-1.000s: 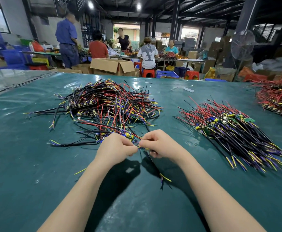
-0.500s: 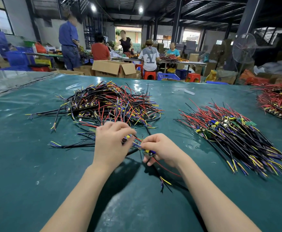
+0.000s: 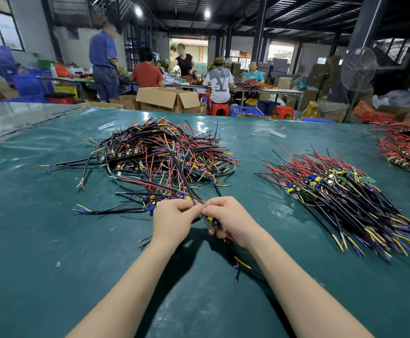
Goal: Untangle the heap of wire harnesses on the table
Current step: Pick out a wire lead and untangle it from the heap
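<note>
Head view looks down on a glossy teal surface [image 3: 53, 240], a plastic-like sheet with soft wrinkles, patches of glare and small flecks of debris. At the middle, the left hand [image 3: 172, 222] and right hand [image 3: 230, 220] meet almost knuckle to knuckle. Their fingers are curled and both pinch one wire harness [image 3: 210, 219]. It is a small board with blue and yellow parts showing between the fingers. Thin insulated leads run from it up toward the heap, and a dark tail with yellow tips trails toward 6 o'clock over the hands' shadow.

The heap [image 3: 165, 159] lies just beyond the hands, from 12 to 11 o'clock. It is a loose mound of slender black, red, yellow and blue wires crossing every way. Yellow-topped components sit in rows on dark strips, and stray black cables splay toward 9 o'clock.

At 2 o'clock, well apart from the heap, a combed pile [image 3: 345, 198] has its wires roughly parallel. Red ends fan away and black leads with yellow and purple tips point toward 4 o'clock, with small green boards at its middle. A red bundle [image 3: 408, 147] sits at the right edge.

Beyond the far edge at 12 o'clock stand an open cardboard box [image 3: 167, 98] and red stools [image 3: 219, 109]. People [image 3: 218, 81] work there at a long table. Blue crates [image 3: 29, 84] are stacked at 10 o'clock and a pedestal fan [image 3: 358, 69] stands at 1 o'clock, under a dark steel roof with bright lamps.
</note>
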`<state>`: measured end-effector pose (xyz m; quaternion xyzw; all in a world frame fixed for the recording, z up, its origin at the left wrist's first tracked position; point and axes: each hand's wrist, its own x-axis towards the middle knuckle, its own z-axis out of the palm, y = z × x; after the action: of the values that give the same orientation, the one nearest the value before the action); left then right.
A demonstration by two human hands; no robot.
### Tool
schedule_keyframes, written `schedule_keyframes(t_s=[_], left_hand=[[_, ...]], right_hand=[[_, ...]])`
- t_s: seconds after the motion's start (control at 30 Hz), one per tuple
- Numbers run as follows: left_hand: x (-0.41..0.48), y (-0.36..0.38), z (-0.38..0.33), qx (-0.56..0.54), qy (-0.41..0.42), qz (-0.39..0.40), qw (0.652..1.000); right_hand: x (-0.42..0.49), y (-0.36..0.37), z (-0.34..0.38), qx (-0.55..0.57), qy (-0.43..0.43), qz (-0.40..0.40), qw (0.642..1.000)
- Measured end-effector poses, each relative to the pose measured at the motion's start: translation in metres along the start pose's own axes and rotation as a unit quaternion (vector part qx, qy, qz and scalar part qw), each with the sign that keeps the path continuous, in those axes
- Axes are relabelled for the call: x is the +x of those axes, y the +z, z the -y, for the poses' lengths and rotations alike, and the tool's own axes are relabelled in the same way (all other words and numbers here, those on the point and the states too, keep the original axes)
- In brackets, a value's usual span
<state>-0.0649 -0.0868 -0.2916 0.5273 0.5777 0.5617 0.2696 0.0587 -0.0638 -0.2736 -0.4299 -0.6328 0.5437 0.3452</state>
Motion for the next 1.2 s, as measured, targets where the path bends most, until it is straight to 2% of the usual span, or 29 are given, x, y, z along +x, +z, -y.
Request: schedule_keyframes(t_s=[0.1,0.23,0.4,0.5,0.6,0.67,0.8,0.9,0.97,1.1,1.2], left_hand=[[0.0,0.001,-0.006,-0.08,-0.04,-0.017,0.996],[0.005,-0.005,-0.011,-0.206,-0.094,-0.068,0.972],[0.007,-0.013,-0.017,-0.27,-0.08,-0.055,0.958],[0.014,-0.025,-0.018,-0.374,-0.09,-0.052,0.922],[0.014,-0.031,-0.019,-0.45,-0.081,-0.005,0.889],[0.014,-0.03,-0.021,-0.46,-0.085,0.014,0.884],[0.018,-0.031,-0.018,-0.443,-0.108,-0.006,0.89],[0.02,-0.036,-0.016,-0.464,-0.085,-0.016,0.882],[0.02,-0.038,-0.015,-0.45,-0.062,-0.027,0.89],[0.021,-0.04,-0.012,-0.394,-0.046,-0.088,0.914],[0.024,-0.045,-0.008,-0.39,-0.063,-0.153,0.906]], right_hand=[[0.001,-0.001,0.002,0.01,-0.009,0.004,1.0],[0.0,-0.001,0.003,0.058,-0.001,0.043,0.997],[-0.003,-0.006,0.007,0.112,0.035,0.081,0.99],[-0.004,-0.011,0.006,0.141,0.071,0.11,0.981],[-0.005,-0.01,0.004,0.14,0.088,0.146,0.975],[-0.005,-0.008,0.003,0.144,0.096,0.146,0.974],[-0.003,-0.014,0.003,0.172,0.125,0.114,0.97],[-0.004,-0.017,0.001,0.162,0.143,0.104,0.971],[-0.005,-0.017,0.002,0.164,0.151,0.109,0.969],[-0.007,-0.017,0.003,0.152,0.135,0.132,0.97],[-0.007,-0.017,0.005,0.146,0.094,0.155,0.972]])
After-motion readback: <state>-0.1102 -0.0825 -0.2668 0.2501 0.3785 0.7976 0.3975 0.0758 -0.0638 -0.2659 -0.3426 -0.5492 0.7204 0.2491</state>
